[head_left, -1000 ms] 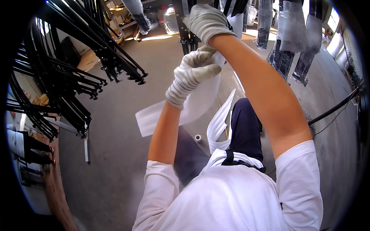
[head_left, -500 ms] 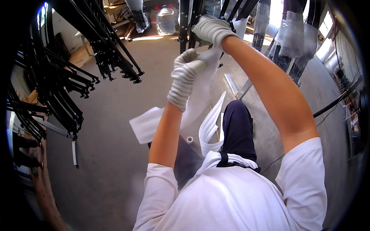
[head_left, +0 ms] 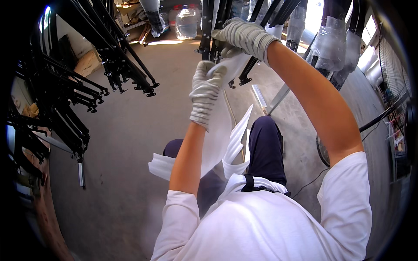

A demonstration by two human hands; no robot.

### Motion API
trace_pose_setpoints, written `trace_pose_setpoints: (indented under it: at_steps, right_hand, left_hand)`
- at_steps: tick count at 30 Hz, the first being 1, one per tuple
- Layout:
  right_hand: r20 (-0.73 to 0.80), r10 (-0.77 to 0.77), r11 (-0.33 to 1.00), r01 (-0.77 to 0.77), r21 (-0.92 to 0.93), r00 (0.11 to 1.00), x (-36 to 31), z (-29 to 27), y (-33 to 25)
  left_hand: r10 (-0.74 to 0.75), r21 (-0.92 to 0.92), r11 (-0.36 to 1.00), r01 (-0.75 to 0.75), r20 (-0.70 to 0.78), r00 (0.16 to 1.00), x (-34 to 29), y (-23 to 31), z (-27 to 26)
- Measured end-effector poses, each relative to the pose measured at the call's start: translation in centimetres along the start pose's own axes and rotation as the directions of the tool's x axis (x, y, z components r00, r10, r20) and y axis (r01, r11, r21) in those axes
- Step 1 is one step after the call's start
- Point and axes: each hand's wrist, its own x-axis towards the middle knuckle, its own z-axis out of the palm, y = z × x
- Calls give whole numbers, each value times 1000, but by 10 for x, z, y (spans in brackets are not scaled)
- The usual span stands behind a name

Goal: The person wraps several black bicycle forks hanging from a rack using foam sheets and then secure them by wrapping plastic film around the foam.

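A long white foam wrapping strip (head_left: 220, 130) hangs between my arms, its loose end curling out past my left forearm. My left hand (head_left: 206, 91), in a ribbed white glove, is closed on the strip's upper part just under the black metal frame (head_left: 213, 26). Higher up and to the right, my gloved right hand (head_left: 246, 38) reaches across the frame's lower bars. Its fingers curl down over the strip's upper end against the bars; the fingertips are partly hidden. A second white foam piece (head_left: 235, 145) dangles in front of my right knee.
More black metal frames (head_left: 130, 65) hang at the left. Plastic-wrapped legs (head_left: 331, 43) hang at the upper right, near a fan (head_left: 394, 65). A clear water jug (head_left: 186, 24) stands at the back. A metal bar (head_left: 260, 98) lies on the grey floor (head_left: 117, 143).
My right hand has turned and shifted over the bars. My left hand has moved slightly down. The strip's loose end has swung lower, and the frame's lower ends now show beneath my right hand.
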Motion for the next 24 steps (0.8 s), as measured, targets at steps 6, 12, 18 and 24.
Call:
trace_pose_setpoints:
  at_steps: [6,12,18,24]
  right_hand:
    - [64,31,1000,-31,-2,997,-4,-3,-1]
    - [44,83,994,-86,66,996,-5,-2,-1]
    - [-127,3,984,20,177,992,-36,-18,-11]
    - [-800,-395,814,576,-78,450,-65,-39,-19]
  left_hand:
    - [-173,9,984,177,-171,970,10,-7,1]
    - [104,177,982,-60,-255,961,24,12,-6]
    - [434,484,798,-360,-47,900,44,62,-12]
    - [327,119,934,-338,101,939,52,86,-6]
